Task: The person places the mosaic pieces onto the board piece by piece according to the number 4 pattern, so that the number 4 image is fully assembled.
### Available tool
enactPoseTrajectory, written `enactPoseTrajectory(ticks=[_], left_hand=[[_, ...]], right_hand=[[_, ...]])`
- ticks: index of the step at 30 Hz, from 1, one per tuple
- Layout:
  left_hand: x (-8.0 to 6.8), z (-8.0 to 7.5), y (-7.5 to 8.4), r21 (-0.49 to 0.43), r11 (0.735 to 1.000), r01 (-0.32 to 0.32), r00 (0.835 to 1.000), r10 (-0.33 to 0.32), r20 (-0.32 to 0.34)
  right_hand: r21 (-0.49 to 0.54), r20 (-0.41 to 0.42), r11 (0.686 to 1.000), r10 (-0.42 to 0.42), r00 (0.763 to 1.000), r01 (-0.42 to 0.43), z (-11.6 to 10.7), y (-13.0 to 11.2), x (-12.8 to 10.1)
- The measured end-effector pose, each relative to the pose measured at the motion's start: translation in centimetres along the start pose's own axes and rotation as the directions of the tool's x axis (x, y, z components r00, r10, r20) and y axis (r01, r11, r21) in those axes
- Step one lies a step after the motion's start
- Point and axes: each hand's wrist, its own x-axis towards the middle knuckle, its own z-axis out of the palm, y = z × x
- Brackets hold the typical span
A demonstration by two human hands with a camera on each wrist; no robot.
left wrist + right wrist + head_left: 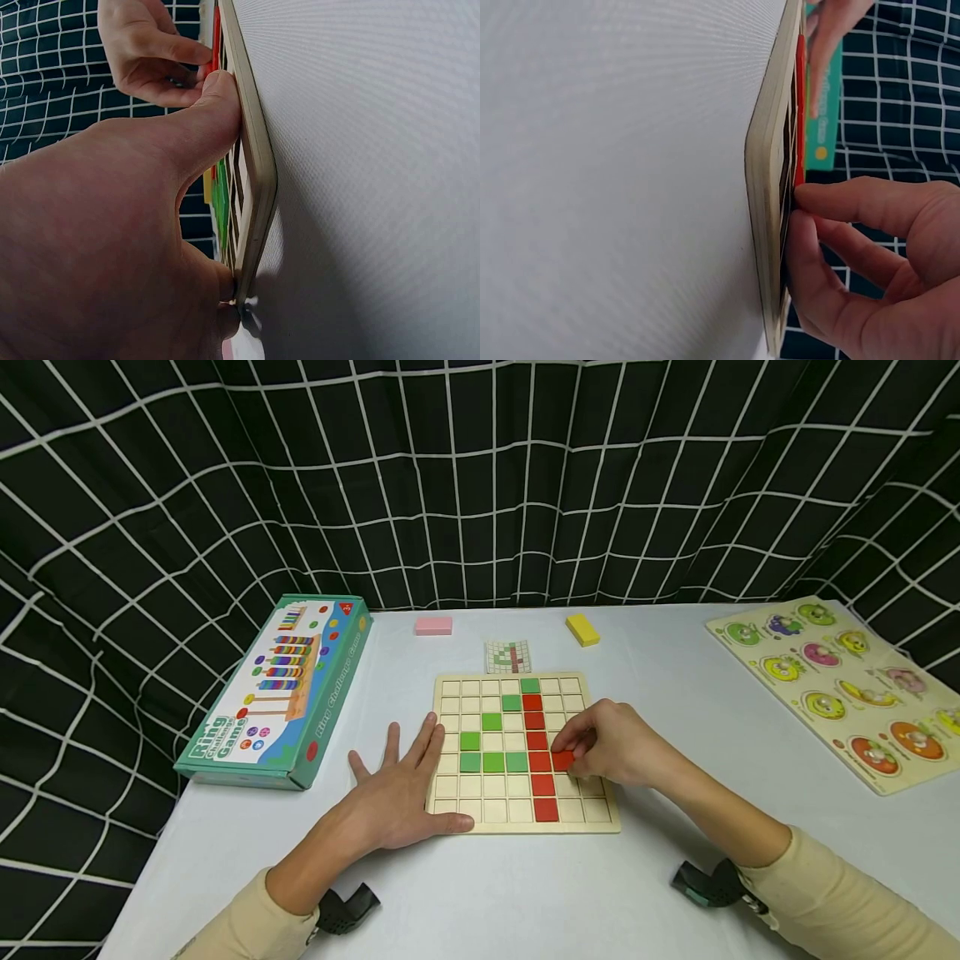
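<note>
pinching red tile (pixel 563 761) with right hand (pixel 611 745) over grid board (pixel 457 792); left hand (pixel 397 789) spread flat, steadying board edge on counter (pixel 525 893).

ring game box (pixel 281 693) left on desk (pixel 525 893) | pink block (pixel 432 625), yellow block (pixel 582 629), pattern card (pixel 507 656) at back | fruit puzzle (pixel 840 681) right
</note>
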Motion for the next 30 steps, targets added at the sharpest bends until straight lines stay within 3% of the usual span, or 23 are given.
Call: enactPoseTrajectory(ticks=[23,30], left_hand=[[0.2,-0.1,-0.2,-0.019,1.000,-0.005,1.000,0.005,0.008],[0.0,-0.3,-0.5,-0.003,1.000,-0.004,1.000,0.004,0.005]], right_hand=[[0.008,-0.050,0.999,-0.034,0.998,0.034,-0.1,0.1,-1.1],[0.009,-0.132,0.999,-0.050,0.990,0.052,-1.0,1.2,-2.4]])
